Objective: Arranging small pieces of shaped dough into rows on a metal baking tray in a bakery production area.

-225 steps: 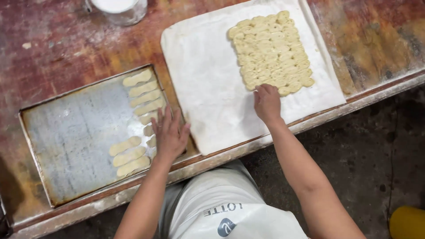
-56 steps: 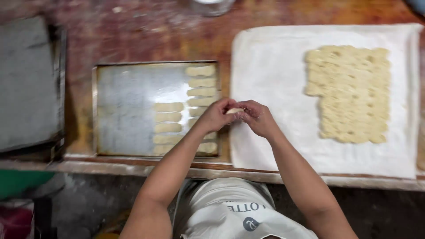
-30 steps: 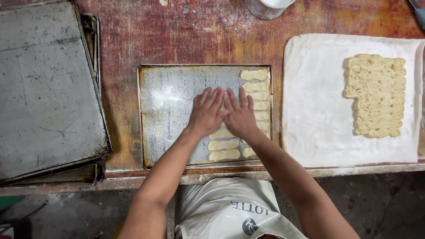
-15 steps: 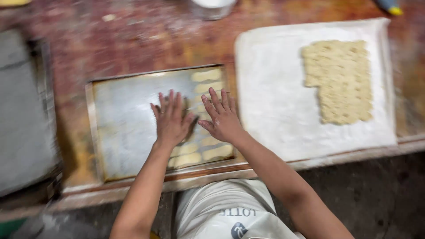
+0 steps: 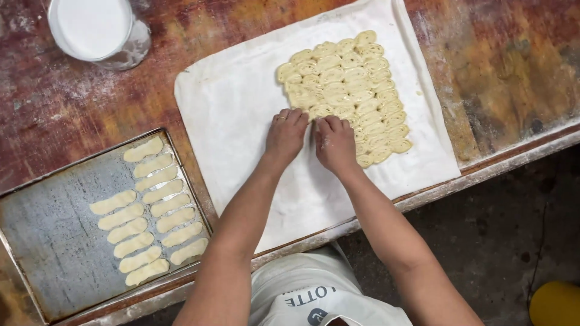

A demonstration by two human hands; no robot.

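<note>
left hand (image 5: 285,134): palm down in the middle of the frame, fingers curled with the tips right at the lower-left edge of the dough block. Can't tell if it has actually pinched a piece, since the knuckles hide the tips.

right hand (image 5: 335,143): just beside the left one, also palm down, fingertips tucked against the same edge of the block. Same deal, can't see whether it's closed on anything.

dough pieces (image 5: 347,90): a tight block of pale rolled slices, upper middle of the frame, packed touching each other. The hands are working the near corner.

white cloth (image 5: 229,115): spread under the block, lightly floured — the bare part runs toward the lower left.

how I'd do it: peel one slice off the corner with the fingertips, not the palm, so the neighbours don't drag along. Keep both hands low and pull sideways — lifting straight up would probably stretch it.

baking tray (image 5: 54,241): lower left of the frame, well apart from the hands.

shaped strips (image 5: 148,211): two rows of long flattened strips sit along the tray's right side, the rest is bare metal.

white tub (image 5: 93,27): upper left on the worn red table (image 5: 513,60).
</note>
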